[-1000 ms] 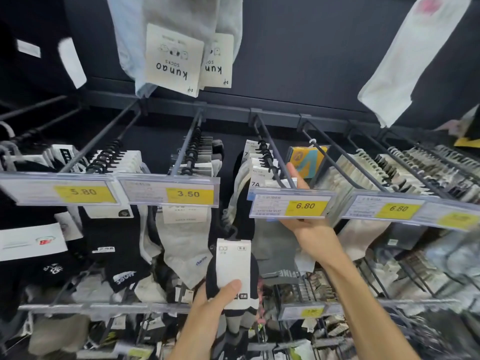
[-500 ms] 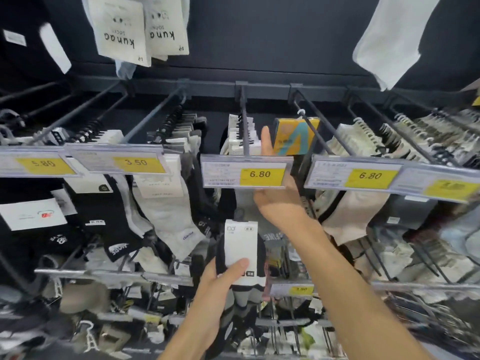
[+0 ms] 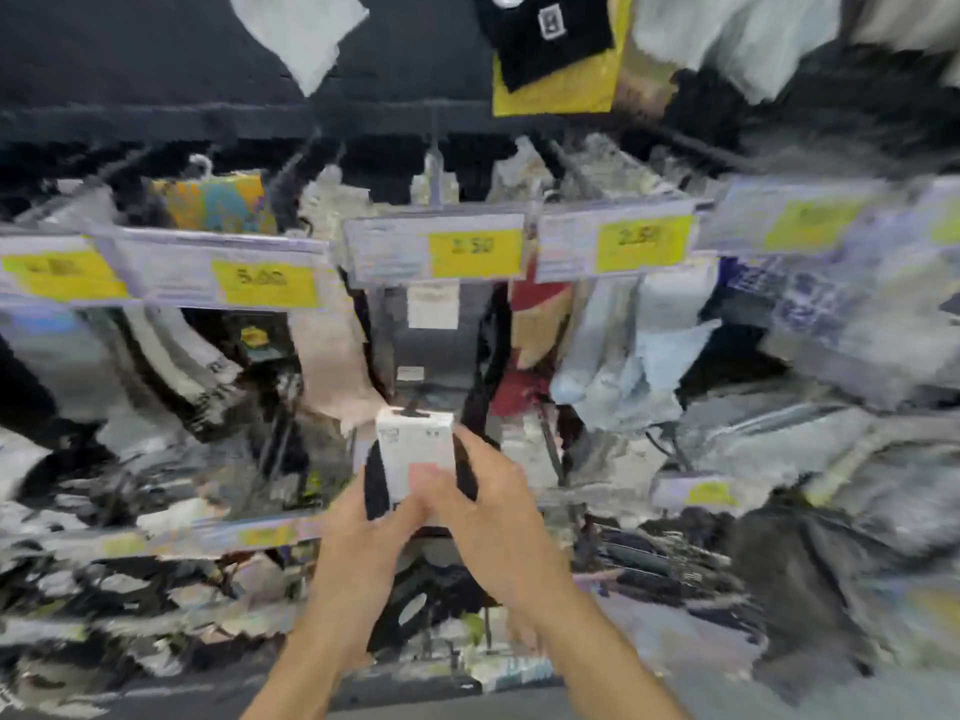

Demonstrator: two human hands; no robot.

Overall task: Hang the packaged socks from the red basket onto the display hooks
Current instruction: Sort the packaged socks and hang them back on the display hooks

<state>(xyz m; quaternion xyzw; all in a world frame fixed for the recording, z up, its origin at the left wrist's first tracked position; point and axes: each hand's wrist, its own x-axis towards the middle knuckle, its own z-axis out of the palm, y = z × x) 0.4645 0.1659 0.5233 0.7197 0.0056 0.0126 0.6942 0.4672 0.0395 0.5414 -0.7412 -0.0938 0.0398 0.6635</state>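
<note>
Below the blurred price tags (image 3: 475, 249), frame centre: left hand (image 3: 363, 543) and right hand (image 3: 493, 517) both grasp black sock pack (image 3: 415, 454) by its white card, hands touching, pack upright at 12 o'clock from them

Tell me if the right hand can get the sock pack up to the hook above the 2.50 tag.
Probably yes: both hands hold the sock pack directly below that tag, open air between. The hook itself is too blurred to judge.

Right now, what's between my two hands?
In the head view, the sock pack, black socks in a white card sleeve, sits between the left hand and right hand; both grip it.
</note>
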